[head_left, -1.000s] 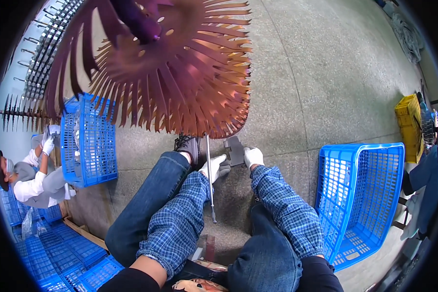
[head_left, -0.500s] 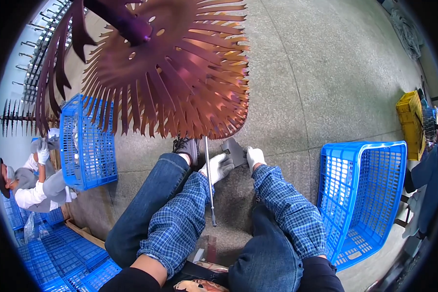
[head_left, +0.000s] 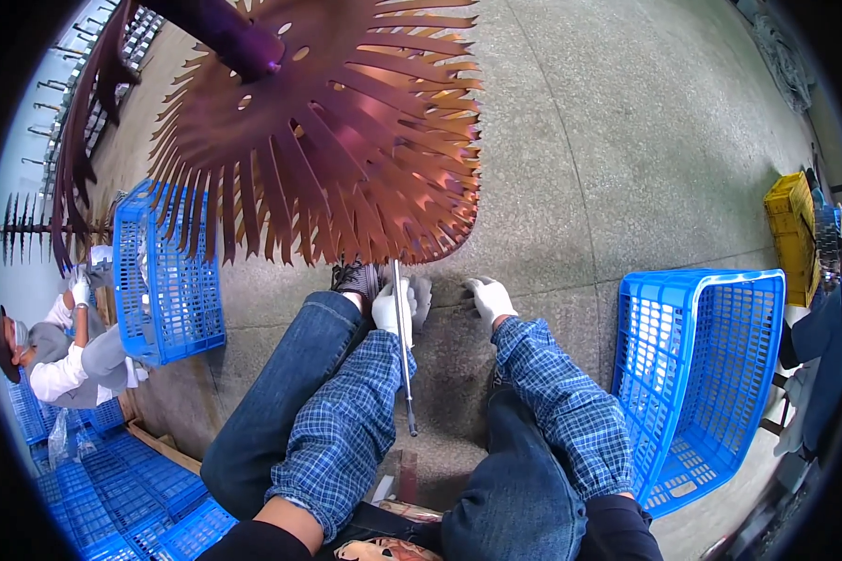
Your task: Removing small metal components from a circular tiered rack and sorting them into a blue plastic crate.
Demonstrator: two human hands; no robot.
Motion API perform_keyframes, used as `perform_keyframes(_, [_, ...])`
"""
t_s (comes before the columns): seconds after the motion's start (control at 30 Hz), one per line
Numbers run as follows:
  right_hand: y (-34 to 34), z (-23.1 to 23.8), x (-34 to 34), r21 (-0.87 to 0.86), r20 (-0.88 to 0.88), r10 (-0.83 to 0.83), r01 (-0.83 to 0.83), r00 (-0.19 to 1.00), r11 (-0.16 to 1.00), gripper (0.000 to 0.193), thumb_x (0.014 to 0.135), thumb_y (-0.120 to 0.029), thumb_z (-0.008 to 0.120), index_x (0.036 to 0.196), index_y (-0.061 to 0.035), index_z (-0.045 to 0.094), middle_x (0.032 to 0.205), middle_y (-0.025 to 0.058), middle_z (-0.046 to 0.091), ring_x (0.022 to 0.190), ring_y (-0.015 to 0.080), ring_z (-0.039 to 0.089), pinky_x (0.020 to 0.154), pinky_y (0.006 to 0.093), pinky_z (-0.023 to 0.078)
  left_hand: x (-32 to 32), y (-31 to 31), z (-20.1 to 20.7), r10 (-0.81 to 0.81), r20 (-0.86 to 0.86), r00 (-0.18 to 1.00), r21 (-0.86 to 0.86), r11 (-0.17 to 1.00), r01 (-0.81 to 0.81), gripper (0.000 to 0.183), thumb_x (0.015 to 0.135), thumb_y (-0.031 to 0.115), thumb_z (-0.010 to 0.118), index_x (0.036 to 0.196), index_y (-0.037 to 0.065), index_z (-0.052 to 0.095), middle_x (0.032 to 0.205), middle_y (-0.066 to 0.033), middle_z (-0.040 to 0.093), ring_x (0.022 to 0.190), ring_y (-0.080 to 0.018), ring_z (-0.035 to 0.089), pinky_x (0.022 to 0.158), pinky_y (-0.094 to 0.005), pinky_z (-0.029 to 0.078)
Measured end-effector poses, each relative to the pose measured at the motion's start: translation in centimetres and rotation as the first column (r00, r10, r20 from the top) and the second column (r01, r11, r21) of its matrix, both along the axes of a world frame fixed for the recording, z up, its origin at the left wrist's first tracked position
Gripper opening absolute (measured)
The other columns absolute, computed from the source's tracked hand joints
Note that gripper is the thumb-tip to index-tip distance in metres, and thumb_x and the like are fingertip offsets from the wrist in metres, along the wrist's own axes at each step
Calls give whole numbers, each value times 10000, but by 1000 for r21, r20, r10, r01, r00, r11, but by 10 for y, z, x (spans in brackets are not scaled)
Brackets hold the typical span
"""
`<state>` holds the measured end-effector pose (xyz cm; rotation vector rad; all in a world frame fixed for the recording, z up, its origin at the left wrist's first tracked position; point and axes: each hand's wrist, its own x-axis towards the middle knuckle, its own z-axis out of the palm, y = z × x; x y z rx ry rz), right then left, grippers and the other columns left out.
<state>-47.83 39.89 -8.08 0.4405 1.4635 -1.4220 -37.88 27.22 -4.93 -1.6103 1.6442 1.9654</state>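
1. Since the earlier frames, the right hand has let go of the flat grey piece it held near the rod and now lies open, fingers spread, on the concrete floor; the left hand has barely shifted.
2. Left hand, in a white glove, is closed around a thin metal rod near its upper part.
3. That rod runs nearly upright in the view, from under the fan's lower edge down between the knees, its lower end free above the floor.
4. Above both hands hangs a large copper-coloured disc of radiating toothed blades on a dark shaft.
5. A dark shoe sits just left of the left hand.
6. Beside the right leg stands a blue plastic basket; a second blue basket stands to the left, beyond the left knee.
7. Another person in white sleeves sits at the far left, well apart.
8. A yellow crate stands at the right edge.
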Motion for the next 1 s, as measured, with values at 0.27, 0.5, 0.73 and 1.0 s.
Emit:
perform_keyframes(0.27, [-9,8,15,15,-100,32,-31,994,999,286,846,-245,491,916,-5,629,744,107,623,579,218,582,536,331,493,26,-14,-18,-318,257,913,-640,651,407,260,850,194,547,1048,36,603,860,-104,638,697,-184,597,596,-272,472])
perform_keyframes(0.5, [-9,6,29,63,-171,75,-65,982,996,308,843,-272,497,928,-9,632,763,113,629,596,226,588,549,334,494,29,-13,-46,-101,-23,995,-106,990,98,281,848,121,508,1096,21,596,934,-128,639,759,-202,612,658,-266,482])
perform_keyframes(0.73, [-12,6,42,120,-254,130,-102,958,988,331,840,-299,503,940,-13,634,782,118,634,614,233,595,562,338,494,20,1,-38,28,-110,994,227,974,-3,267,825,99,514,1053,15,624,913,-147,641,766,-201,610,671,-257,477])
perform_keyframes(1.0, [-1,0,51,173,-317,196,-147,928,974,358,836,-331,509,953,-18,637,803,124,641,634,241,602,576,341,495,21,-13,-22,-236,281,930,-578,732,361,302,801,224,550,1022,40,640,929,-158,659,770,-334,615,692,-349,487])
